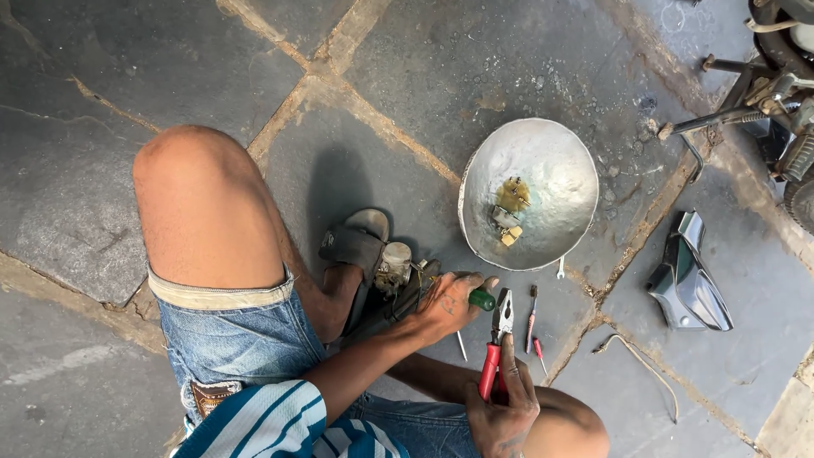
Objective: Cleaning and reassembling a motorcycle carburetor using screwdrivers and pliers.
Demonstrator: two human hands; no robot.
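Pliers (498,339) — right of carburettor (395,267)

pliers (498,343) 1 | screwdrivers (532,318) 3 | bowl (551,161) 1 | sandal (356,246) 1

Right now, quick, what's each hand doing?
Left hand: closed around a green-handled screwdriver, pressed against the metal engine part by the sandal.
Right hand: closed on red-handled pliers.

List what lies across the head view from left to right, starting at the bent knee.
Bent knee → sandal → small metal engine part → left hand on a green-handled tool → right hand holding red-handled pliers → metal bowl → dark plastic cover panel.
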